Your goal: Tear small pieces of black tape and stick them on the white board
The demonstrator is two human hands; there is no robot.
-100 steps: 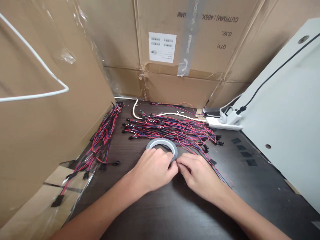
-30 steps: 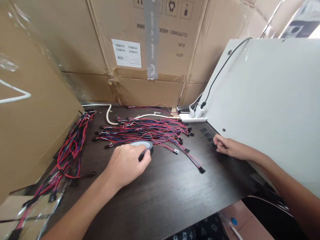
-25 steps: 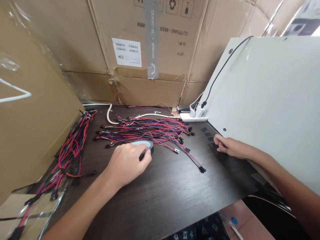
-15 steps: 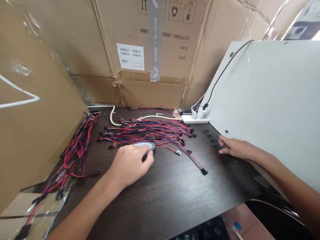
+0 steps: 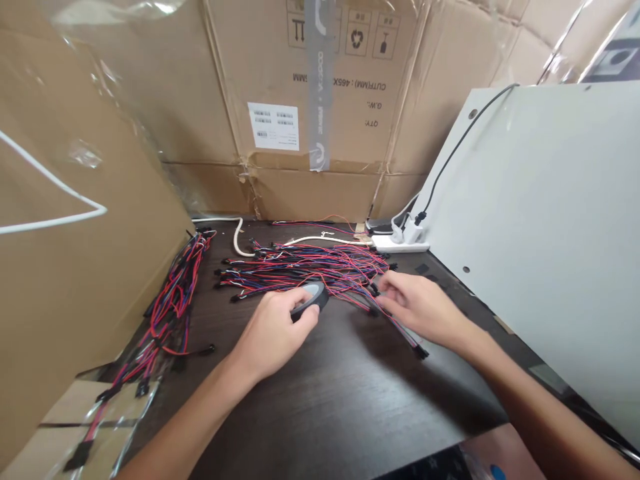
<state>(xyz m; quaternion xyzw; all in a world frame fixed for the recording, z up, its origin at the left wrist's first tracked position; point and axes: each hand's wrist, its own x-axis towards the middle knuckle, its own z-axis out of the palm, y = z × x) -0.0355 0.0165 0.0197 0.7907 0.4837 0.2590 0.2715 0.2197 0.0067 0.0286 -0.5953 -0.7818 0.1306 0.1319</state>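
Note:
My left hand (image 5: 273, 330) rests on a roll of black tape (image 5: 315, 294) lying on the dark table (image 5: 320, 400), its fingers curled over the near rim. My right hand (image 5: 420, 305) hovers over the right end of a pile of red, blue and black wires (image 5: 305, 270) with black connectors. Its fingers are loosely spread near a wire end (image 5: 373, 290), and I cannot see anything held in them. One wire trails out under that hand to a black connector (image 5: 423, 352).
A second bundle of wires (image 5: 173, 303) lies along the left cardboard wall (image 5: 75, 267). Cardboard boxes (image 5: 320, 100) close off the back. A white panel (image 5: 540, 220) leans at the right, with a white power strip (image 5: 403, 241) and black cable at its foot.
My right hand has left the small black patches beside the white panel and moved left to the wire pile. My left hand stays on the tape roll. The camera tilted slightly.

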